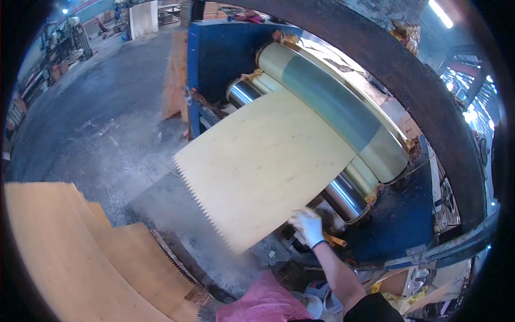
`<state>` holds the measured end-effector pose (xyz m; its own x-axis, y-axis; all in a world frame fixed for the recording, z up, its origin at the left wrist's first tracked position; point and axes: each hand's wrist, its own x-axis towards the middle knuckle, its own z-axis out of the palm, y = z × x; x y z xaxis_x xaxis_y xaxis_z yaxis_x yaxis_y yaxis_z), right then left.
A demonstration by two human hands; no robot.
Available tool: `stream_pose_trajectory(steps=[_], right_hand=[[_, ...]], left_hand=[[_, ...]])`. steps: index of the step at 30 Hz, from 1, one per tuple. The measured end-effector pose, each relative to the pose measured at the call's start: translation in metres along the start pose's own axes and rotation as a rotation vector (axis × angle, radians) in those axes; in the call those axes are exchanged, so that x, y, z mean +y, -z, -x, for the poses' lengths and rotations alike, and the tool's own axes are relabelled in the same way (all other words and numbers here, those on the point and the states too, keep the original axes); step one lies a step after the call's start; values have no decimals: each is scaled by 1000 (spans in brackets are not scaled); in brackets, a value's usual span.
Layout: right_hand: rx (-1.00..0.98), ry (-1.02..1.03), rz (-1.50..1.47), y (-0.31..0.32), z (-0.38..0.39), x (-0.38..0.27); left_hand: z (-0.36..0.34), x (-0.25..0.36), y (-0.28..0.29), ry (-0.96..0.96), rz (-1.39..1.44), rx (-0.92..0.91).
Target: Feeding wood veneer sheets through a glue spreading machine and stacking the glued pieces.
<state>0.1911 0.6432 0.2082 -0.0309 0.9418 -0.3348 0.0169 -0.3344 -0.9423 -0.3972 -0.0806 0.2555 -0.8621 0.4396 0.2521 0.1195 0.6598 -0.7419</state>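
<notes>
Jutting from under a wide greenish roller (pixel 328 104), pale sheet (pixel 263 169) has a jagged end. Gloved right hand (pixel 307 225) at its edge; can't tell whether fingers pinch.

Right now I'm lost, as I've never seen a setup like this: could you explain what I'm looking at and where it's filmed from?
There is no robot here. The single picture comes from a wide fisheye camera worn on a person's head, so straight edges look bent. The person's gloved right hand is at the near edge of a pale wood veneer sheet; whether it grips the edge is unclear. The left hand is out of view. The sheet reaches a roller machine with a blue frame, a large upper roller and a shiny metal roller lower down. More wood sheets, browner in tone, lie at lower left.
</notes>
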Motion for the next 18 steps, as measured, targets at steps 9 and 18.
stream_pose_trajectory(steps=[9, 18], right_hand=[[248, -359, -420, 98, -165, 44], [-182, -4, 99, -119, 2, 21]], left_hand=[[39, 289, 162, -579, 987, -841], [77, 451, 305, -669, 1378, -1022]])
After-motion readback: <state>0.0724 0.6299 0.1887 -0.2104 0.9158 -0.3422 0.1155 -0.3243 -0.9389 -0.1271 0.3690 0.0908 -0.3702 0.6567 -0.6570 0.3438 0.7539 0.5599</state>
